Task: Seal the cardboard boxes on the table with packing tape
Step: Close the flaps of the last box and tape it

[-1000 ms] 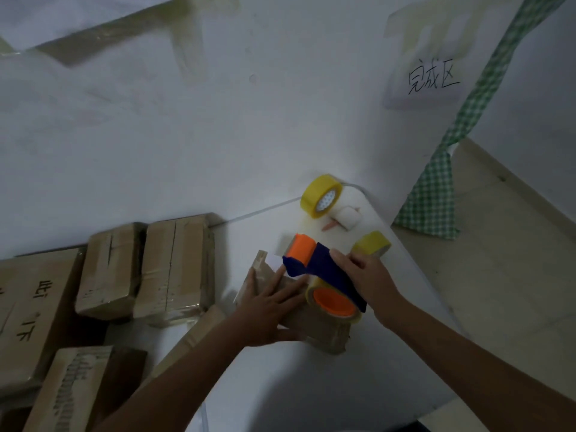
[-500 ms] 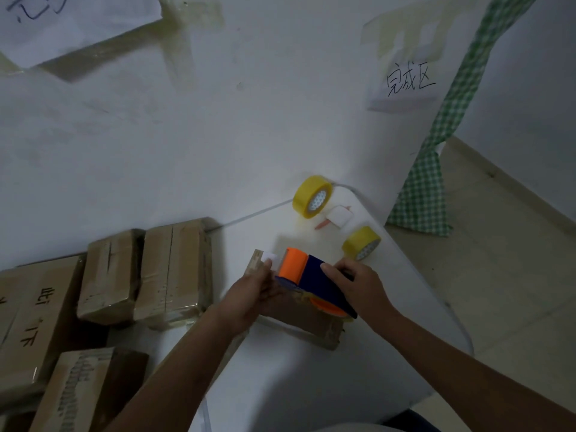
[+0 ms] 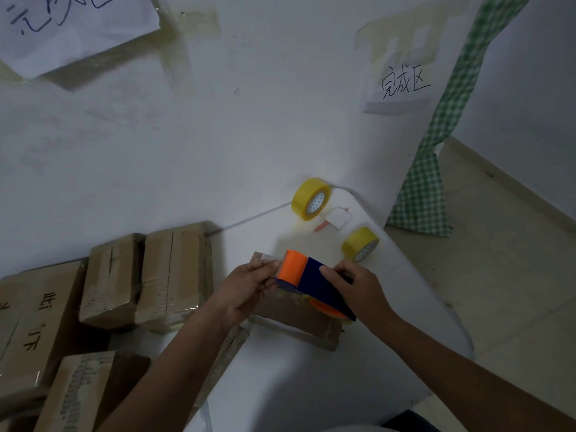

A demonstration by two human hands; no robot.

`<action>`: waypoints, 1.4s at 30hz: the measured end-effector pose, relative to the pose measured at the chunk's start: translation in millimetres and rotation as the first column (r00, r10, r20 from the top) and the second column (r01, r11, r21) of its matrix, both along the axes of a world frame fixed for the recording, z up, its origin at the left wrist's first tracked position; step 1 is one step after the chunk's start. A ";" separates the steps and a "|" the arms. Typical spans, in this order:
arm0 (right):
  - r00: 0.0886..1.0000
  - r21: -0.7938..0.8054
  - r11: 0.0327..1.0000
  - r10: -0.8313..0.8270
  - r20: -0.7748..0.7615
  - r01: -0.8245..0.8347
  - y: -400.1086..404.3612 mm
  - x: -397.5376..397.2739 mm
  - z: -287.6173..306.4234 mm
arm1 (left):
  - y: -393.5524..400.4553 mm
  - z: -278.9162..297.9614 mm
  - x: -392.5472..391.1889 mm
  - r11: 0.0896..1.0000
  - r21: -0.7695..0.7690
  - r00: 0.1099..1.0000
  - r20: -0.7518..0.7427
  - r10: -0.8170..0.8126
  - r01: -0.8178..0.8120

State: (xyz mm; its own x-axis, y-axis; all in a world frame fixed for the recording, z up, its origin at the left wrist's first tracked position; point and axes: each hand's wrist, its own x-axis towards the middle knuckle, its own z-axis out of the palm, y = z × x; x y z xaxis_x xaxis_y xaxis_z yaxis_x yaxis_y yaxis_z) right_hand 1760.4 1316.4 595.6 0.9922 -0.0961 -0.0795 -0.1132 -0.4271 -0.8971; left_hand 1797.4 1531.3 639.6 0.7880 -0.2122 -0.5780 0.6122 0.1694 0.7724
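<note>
Under the fingers of both hands, a flat brown cardboard box (image 3: pixel 296 316) lies on the white bench (image 3: pixel 311 385). A blue-and-orange tape dispenser (image 3: pixel 311 283) is gripped by the right hand (image 3: pixel 358 288) and pinched by the left hand (image 3: pixel 246 291) at its orange end.

Brown cardboard box (image 3: pixel 293 319) flat on table, blue-orange tape dispenser (image 3: pixel 311 283) atop.

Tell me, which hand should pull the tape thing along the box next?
Probably the right hand: it already grips the blue tape dispenser over the cardboard box. The left hand is at the orange roller end, seemingly pinning the tape.
</note>
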 end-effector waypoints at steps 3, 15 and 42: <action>1.000 -0.023 0.999 0.030 0.002 -0.030 -0.2 0.6 1.9 | -0.6 2.0 0.2 0.999 0.032 1.000 -0.005 -0.001 0.001; 0.987 -0.153 0.976 0.158 0.020 -0.153 1.9 10.3 14.1 | 6.5 -6.6 4.2 0.979 0.203 0.987 0.155 -0.036 0.004; 0.993 -0.552 0.825 0.104 -0.057 -0.119 47.7 34.3 11.4 | 89.5 -85.0 37.0 0.912 0.319 0.966 0.093 0.239 -0.257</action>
